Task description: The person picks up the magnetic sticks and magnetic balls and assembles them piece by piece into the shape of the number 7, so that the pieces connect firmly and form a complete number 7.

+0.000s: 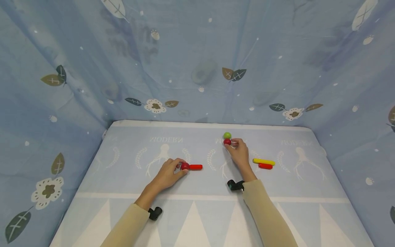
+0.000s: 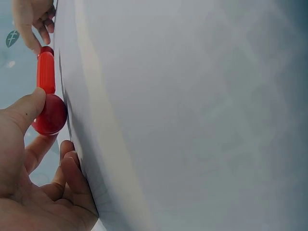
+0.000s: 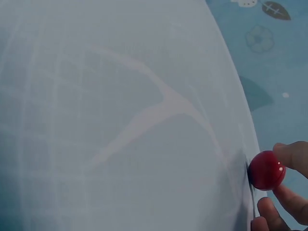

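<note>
Left of the middle of the table, my left hand point(image 1: 169, 174) pinches a dark red ball point(image 1: 185, 166) between thumb and index finger. A short bright red stick point(image 1: 195, 167) lies end-on against that ball, pointing right; the left wrist view shows the ball point(image 2: 51, 115) and the stick point(image 2: 46, 72) in line. Farther back, my right hand point(image 1: 240, 152) pinches another red ball point(image 1: 227, 141) by its sides. Just behind that ball sits a green ball point(image 1: 227, 135). In the right wrist view the red ball point(image 3: 266, 170) is low over the cloth, between thumb and finger.
A yellow stick point(image 1: 263, 161) and a shorter red stick point(image 1: 265, 166) lie side by side, right of my right hand. A patterned cloth point(image 1: 123, 181) covers the table. Blue printed curtains point(image 1: 197, 51) hang behind and at both sides.
</note>
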Demonstrator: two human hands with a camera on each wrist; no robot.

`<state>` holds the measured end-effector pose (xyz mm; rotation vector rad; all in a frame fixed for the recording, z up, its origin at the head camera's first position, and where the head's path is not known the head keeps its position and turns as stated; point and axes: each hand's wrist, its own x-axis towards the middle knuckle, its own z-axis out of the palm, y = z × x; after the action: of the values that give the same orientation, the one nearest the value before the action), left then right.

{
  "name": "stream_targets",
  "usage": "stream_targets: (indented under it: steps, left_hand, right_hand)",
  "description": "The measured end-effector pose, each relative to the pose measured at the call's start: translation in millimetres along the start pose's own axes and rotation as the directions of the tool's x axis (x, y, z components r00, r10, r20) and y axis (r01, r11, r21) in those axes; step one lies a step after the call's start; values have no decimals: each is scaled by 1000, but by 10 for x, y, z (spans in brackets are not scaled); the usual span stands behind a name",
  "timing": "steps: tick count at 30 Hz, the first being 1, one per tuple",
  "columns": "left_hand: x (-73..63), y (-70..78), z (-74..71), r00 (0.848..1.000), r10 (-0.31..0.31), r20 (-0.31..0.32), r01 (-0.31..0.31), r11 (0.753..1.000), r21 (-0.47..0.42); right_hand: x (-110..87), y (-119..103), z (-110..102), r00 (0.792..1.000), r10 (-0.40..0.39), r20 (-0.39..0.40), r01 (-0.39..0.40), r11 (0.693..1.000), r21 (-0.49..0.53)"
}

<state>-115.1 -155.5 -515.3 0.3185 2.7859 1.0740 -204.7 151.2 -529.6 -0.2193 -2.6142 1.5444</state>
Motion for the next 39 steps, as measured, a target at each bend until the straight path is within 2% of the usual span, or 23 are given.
stream_targets:
  steps: [4,11,20,30,39]
  left_hand:
    - [7,-8,-1,1000,4,0,-4,1000,-9]
    - [21,-37,5,1000,10,1,-10,1000,-10]
    - [31,-62,12,1000,9,3,-9,1000,-9]
    - [21,-44,15,1000,2,8,-2,1000,-16]
    - [20,-35,-4,1000,-13,23,13,1000,-16]
  right_hand:
    - [21,8,36,1000,12,-10,-12,999,-44]
    - [46,21,81,999,-13,-50,8,995,-101]
    - [45,30,94,999,20,-25,-22,995,-102]
    - [-70,-51,-29,996,-13,84,18,999,-52]
    - [-293,-95,-99,975,37,221,-33,999,-23]
